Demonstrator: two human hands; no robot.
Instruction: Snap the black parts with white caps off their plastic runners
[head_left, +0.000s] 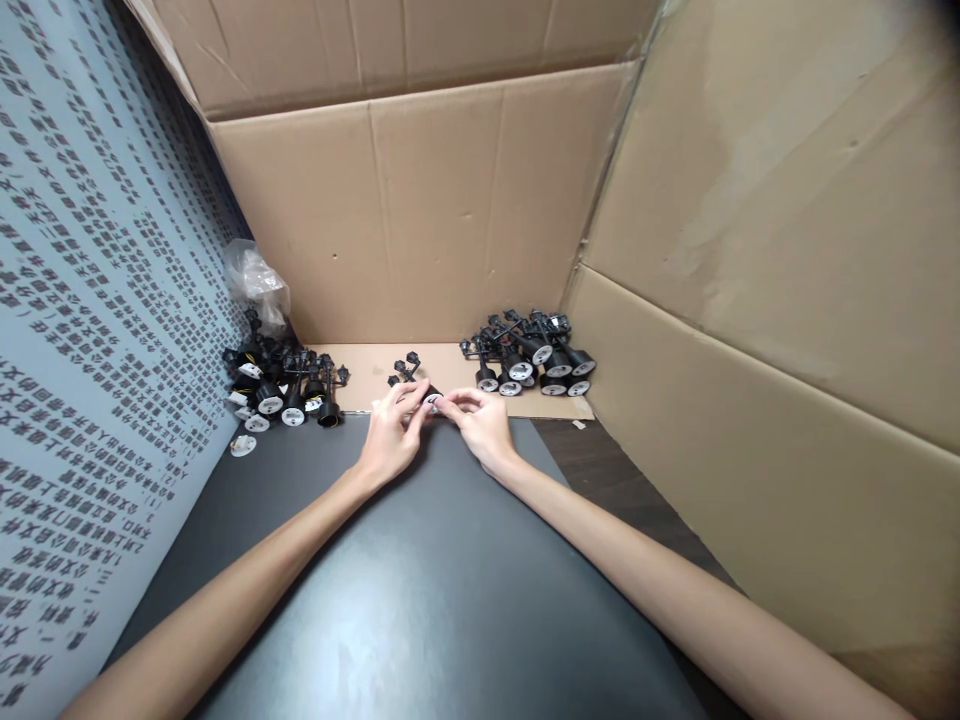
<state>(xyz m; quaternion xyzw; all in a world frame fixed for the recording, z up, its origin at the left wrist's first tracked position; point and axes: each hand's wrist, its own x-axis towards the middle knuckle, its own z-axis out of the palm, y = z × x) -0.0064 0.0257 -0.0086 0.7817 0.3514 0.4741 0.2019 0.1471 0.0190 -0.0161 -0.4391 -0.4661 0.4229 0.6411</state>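
My left hand (395, 428) is closed around the black base of a miniature street lamp (406, 366), whose small lantern heads point away from me. The base's white round disc (433, 398) faces me, between both hands. My right hand (480, 425) pinches at the edge of that disc, its thumb and fingertips touching it. Whether the disc sits fully in the base is too small to tell. Both hands are just above the far end of the dark grey mat (420, 560).
More black lamps (292, 385) are heaped at the left, some with yellow wires showing, beside a loose white disc (243, 446). Another pile of lamps (525, 355) lies at the right, white discs facing me. A clear plastic bag (257, 280) rests behind the left heap. Cardboard walls (435, 220) enclose the back and right.
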